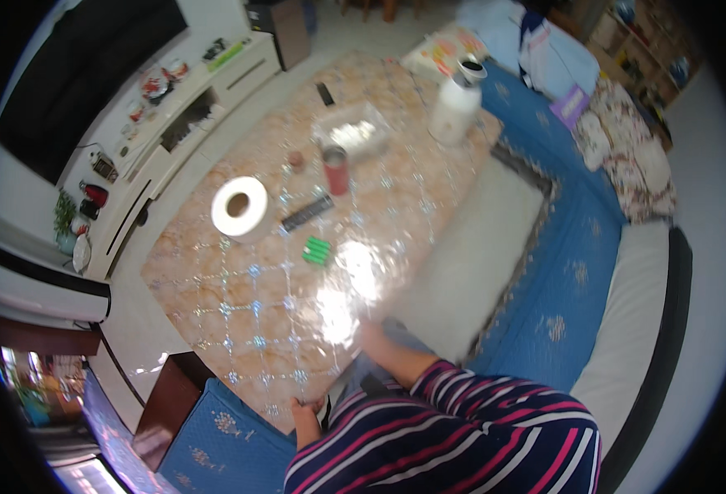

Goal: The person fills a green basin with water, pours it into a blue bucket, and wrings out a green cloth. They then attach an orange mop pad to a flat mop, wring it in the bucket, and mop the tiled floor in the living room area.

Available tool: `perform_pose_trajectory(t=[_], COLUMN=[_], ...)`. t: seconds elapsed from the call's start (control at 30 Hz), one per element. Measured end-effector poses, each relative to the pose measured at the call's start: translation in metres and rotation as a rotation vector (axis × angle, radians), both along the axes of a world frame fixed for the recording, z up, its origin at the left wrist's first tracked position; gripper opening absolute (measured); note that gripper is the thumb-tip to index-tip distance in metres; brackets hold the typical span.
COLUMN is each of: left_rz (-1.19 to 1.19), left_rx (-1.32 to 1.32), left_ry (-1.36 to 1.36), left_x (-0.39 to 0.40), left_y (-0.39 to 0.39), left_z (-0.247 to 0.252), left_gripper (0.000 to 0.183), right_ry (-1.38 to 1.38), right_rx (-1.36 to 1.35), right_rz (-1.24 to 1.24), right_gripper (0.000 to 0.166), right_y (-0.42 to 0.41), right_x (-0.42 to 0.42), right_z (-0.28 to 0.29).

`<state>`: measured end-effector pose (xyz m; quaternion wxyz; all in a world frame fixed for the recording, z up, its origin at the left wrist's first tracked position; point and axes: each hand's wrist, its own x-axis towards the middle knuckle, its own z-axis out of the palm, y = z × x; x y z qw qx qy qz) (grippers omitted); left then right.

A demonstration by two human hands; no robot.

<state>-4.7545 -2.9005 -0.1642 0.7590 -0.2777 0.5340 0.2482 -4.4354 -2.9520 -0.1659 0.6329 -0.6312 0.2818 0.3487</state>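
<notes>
My left hand (306,412) is at the near edge of the table (215,290), which has a shiny patterned cover. Whether its fingers grip that edge is unclear. My right hand (372,336) is blurred beside the table's right edge, above my leg, and its fingers cannot be made out. Beyond the hands, a green block of several batteries (317,250) lies near a dark remote control (307,213). A large white paper roll (221,213) lies to their left. Behind the remote stands a red cup (336,176).
Farther back are a clear plastic container (375,139) with white contents, a white vacuum flask (455,111), a small brown object (295,160) and a black object (325,94). A blue-covered sofa (560,247) runs along the right; a blue seat (215,432) adjoins the near left corner.
</notes>
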Motion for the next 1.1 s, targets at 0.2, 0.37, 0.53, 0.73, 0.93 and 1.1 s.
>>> perform_pose_trajectory(t=[0.2,0.37,0.53,0.73,0.93,1.1], left_rz=[-0.092,-0.196,-0.214,-0.356,-0.487,-0.829], left_rx=[0.023,0.089,0.196,0.285,0.261,0.271], left_ry=[0.341,0.500,0.527,0.565,0.633,0.450], left_x=[0.025,0.016,0.004,0.069,0.164,0.397], left_y=[0.023,0.037,0.020,-0.012,-0.048,-0.086], left_z=[0.067,0.049,0.047,0.102,0.100,0.039], left_gripper=[0.050,0.043,0.045,0.051,0.058,0.057], right_ry=[0.144,0.252,0.271,0.147,0.074,-0.006], right_rx=[0.027,0.064,0.093,0.134,0.295,0.218], right_rz=[-0.030,0.116,0.582,1.051,1.242,0.752], right_gripper=[0.035,0.036,0.037,0.044,0.037,0.032], right_y=[0.018,0.015,-0.014,-0.048,-0.110,-0.209], right_x=[-0.013,-0.008,0.007,0.056,0.212,0.446], right_z=[0.014,0.013,0.050,0.041,0.077,0.053])
